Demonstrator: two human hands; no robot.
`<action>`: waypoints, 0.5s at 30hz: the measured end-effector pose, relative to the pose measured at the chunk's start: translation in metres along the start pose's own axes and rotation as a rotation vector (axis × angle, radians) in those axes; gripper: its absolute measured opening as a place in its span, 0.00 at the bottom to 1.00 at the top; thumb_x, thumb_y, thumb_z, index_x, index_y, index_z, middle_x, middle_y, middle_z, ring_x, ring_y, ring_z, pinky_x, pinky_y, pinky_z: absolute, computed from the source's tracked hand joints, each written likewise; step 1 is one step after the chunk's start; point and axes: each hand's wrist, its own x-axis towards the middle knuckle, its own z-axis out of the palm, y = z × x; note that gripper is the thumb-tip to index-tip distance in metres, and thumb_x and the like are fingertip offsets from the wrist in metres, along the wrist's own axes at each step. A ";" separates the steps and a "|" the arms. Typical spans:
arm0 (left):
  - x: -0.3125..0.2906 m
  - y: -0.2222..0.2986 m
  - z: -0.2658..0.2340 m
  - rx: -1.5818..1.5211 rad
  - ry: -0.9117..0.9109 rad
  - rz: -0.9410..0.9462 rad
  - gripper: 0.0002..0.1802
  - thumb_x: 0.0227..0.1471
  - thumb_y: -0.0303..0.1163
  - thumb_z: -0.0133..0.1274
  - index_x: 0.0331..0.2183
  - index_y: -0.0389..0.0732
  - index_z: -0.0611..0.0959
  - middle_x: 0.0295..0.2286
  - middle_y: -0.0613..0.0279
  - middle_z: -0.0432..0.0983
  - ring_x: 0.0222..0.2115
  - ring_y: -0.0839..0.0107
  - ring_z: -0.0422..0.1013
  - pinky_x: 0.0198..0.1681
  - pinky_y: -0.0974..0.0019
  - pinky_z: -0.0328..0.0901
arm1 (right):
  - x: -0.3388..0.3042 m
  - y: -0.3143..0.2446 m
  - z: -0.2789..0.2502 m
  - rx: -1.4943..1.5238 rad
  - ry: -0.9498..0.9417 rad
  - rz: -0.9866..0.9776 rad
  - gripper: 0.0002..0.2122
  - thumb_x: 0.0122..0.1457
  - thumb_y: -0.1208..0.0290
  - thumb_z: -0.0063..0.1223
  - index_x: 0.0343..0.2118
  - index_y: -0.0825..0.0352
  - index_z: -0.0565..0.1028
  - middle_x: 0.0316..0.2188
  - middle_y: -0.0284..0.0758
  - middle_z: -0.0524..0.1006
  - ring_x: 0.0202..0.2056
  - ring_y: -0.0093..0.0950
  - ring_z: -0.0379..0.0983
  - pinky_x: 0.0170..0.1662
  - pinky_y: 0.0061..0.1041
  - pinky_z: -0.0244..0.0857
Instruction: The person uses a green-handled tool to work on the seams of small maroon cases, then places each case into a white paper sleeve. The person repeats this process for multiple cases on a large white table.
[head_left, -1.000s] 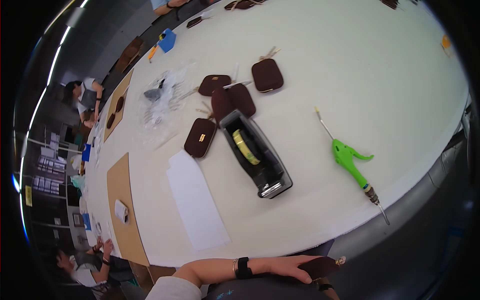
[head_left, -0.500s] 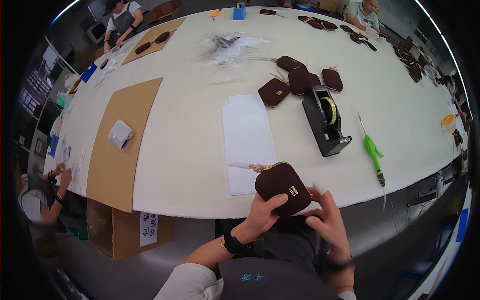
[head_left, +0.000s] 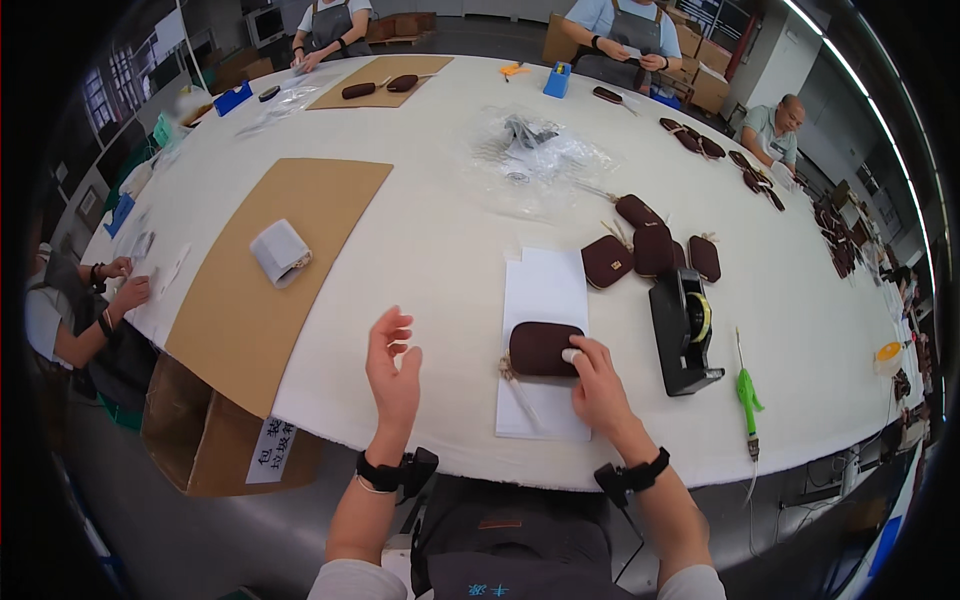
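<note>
Since half a second ago, the maroon pouch (head_left: 543,349) has gone from my left hand (head_left: 392,378) down onto the white sheets (head_left: 545,288). It lies flat, long axis running nine to three o'clock, its cord (head_left: 506,369) at the eight o'clock corner. My right hand (head_left: 601,393) is nearer: its fingers touch the three o'clock end, the pouch's body lying toward ten; whether they pinch or merely rest there I can't tell. My left hand hovers apart, empty, fingers loosely parted, with the pouch at three o'clock from it.
</note>
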 end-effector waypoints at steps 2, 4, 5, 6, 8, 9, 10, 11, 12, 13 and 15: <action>0.002 0.017 0.016 0.232 -0.313 0.176 0.27 0.46 0.23 0.53 0.51 0.40 0.72 0.47 0.55 0.69 0.50 0.65 0.63 0.48 0.63 0.61 | -0.002 -0.002 -0.012 0.001 -0.065 -0.091 0.17 0.43 0.87 0.49 0.39 0.67 0.70 0.46 0.40 0.70 0.44 0.41 0.69 0.40 0.36 0.69; 0.011 0.027 0.052 0.434 -0.638 0.380 0.32 0.46 0.33 0.59 0.54 0.41 0.69 0.51 0.54 0.66 0.52 0.56 0.61 0.54 0.57 0.56 | 0.015 0.019 -0.009 0.128 -0.076 0.080 0.13 0.46 0.85 0.49 0.37 0.68 0.71 0.43 0.42 0.72 0.38 0.43 0.72 0.37 0.36 0.69; 0.009 0.025 0.067 0.548 -0.700 0.383 0.35 0.45 0.39 0.60 0.55 0.42 0.68 0.52 0.53 0.64 0.53 0.54 0.59 0.56 0.55 0.55 | 0.031 0.030 -0.005 0.191 -0.077 0.169 0.11 0.48 0.84 0.49 0.36 0.68 0.71 0.42 0.43 0.72 0.35 0.44 0.73 0.36 0.37 0.68; 0.010 0.024 0.078 0.668 -0.758 0.396 0.38 0.45 0.44 0.61 0.56 0.43 0.67 0.54 0.52 0.61 0.55 0.52 0.57 0.57 0.53 0.53 | 0.054 0.036 0.003 0.118 -0.030 0.198 0.08 0.50 0.82 0.48 0.34 0.69 0.72 0.37 0.43 0.73 0.31 0.44 0.73 0.34 0.38 0.68; 0.013 0.014 0.091 0.706 -0.893 0.325 0.40 0.44 0.46 0.61 0.57 0.45 0.66 0.55 0.52 0.59 0.55 0.53 0.56 0.57 0.52 0.52 | 0.094 0.052 0.025 -0.081 0.016 0.264 0.02 0.52 0.79 0.48 0.30 0.69 0.72 0.30 0.41 0.73 0.28 0.44 0.73 0.32 0.38 0.69; 0.013 0.009 0.093 0.725 -0.966 0.284 0.40 0.44 0.47 0.60 0.57 0.45 0.66 0.56 0.52 0.58 0.55 0.53 0.55 0.57 0.52 0.52 | 0.103 0.063 0.042 -0.201 0.009 0.303 0.02 0.53 0.77 0.49 0.28 0.69 0.72 0.26 0.40 0.72 0.28 0.43 0.74 0.31 0.38 0.69; 0.012 0.007 0.093 0.718 -0.941 0.308 0.40 0.44 0.46 0.61 0.57 0.46 0.67 0.55 0.52 0.59 0.54 0.53 0.57 0.57 0.52 0.52 | 0.106 0.071 0.051 -0.223 -0.002 0.293 0.02 0.52 0.76 0.49 0.27 0.68 0.72 0.27 0.40 0.72 0.28 0.42 0.74 0.31 0.38 0.69; 0.014 0.006 0.091 0.702 -0.945 0.298 0.40 0.43 0.46 0.61 0.57 0.46 0.67 0.55 0.52 0.59 0.54 0.53 0.57 0.57 0.52 0.53 | 0.106 0.080 0.058 -0.245 -0.012 0.284 0.02 0.52 0.76 0.49 0.27 0.68 0.72 0.27 0.41 0.71 0.28 0.41 0.74 0.30 0.38 0.70; 0.016 0.003 0.089 0.682 -0.941 0.285 0.40 0.43 0.46 0.61 0.57 0.46 0.67 0.55 0.52 0.59 0.54 0.53 0.56 0.56 0.52 0.53 | 0.107 0.083 0.061 -0.271 -0.028 0.267 0.02 0.52 0.75 0.49 0.26 0.68 0.71 0.28 0.41 0.71 0.28 0.40 0.75 0.30 0.38 0.70; 0.017 0.001 0.087 0.662 -0.937 0.272 0.40 0.43 0.46 0.61 0.56 0.46 0.68 0.55 0.52 0.59 0.54 0.53 0.56 0.56 0.52 0.53 | 0.106 0.086 0.064 -0.254 -0.028 0.256 0.02 0.50 0.76 0.50 0.26 0.67 0.72 0.29 0.41 0.71 0.30 0.40 0.75 0.30 0.37 0.70; 0.018 0.000 0.084 0.667 -0.922 0.267 0.39 0.43 0.47 0.62 0.56 0.46 0.68 0.54 0.53 0.59 0.54 0.53 0.56 0.56 0.53 0.54 | 0.106 0.085 0.062 -0.225 -0.031 0.229 0.03 0.48 0.76 0.53 0.26 0.67 0.72 0.32 0.40 0.70 0.32 0.39 0.75 0.32 0.37 0.70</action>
